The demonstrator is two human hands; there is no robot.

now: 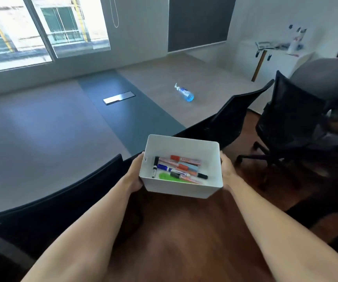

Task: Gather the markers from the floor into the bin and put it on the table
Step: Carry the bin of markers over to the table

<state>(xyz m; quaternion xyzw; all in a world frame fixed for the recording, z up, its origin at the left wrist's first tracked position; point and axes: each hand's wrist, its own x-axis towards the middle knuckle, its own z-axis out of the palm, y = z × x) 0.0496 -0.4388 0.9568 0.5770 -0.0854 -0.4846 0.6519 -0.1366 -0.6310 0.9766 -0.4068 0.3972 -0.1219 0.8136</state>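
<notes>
A white rectangular bin (184, 189) is held in the air above the brown floor, just short of the table's near edge. Inside it lie several markers (179, 169) with black, red, blue and green caps. My left hand (134, 174) grips the bin's left wall and my right hand (228, 171) grips its right wall. The large grey table (41, 127) with a darker centre strip spreads out ahead and to the left.
Black mesh chairs (292, 117) stand at the table's edge on the right, and another chair back (62, 202) is at the lower left. A blue spray bottle (185, 93) and a metal cable hatch (119, 98) are on the table. A person (331, 84) bends down at far right.
</notes>
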